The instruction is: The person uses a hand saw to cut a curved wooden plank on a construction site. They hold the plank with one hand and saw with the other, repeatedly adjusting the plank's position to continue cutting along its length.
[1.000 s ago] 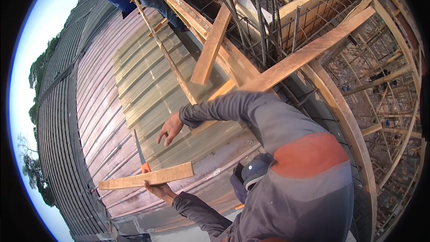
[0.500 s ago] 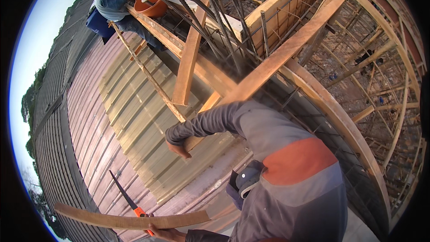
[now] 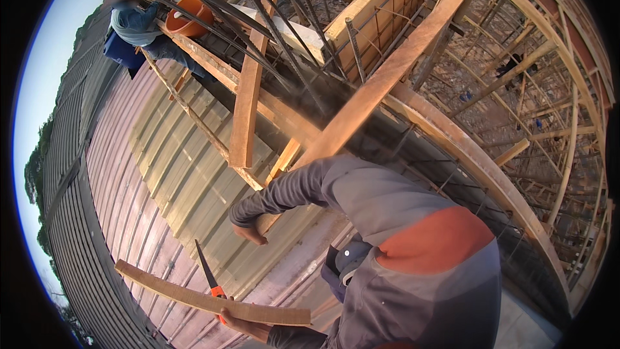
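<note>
Wooden board [image 3: 187, 296], saw [image 3: 218, 291] — both in left hand [image 3: 243, 324].

The left hand [image 3: 245, 327] holds a short board [image 3: 181, 292] together with an orange-handled saw [image 3: 207, 267], whose blade points away beyond the board. The right hand [image 3: 250, 235] hangs beyond the board's right half. Yellowish ridged sheeting [image 3: 187, 168] and, farther off, an orange bucket [image 3: 184, 25] lie beyond the board.

Pinkish ribbed roofing sheets [image 3: 116, 161], left | yellowish ribbed panel [image 3: 187, 174], right of them | grey ribbed roofing [image 3: 81, 232], leftmost | wooden pole [image 3: 192, 112] across panel, contact unclear
</note>
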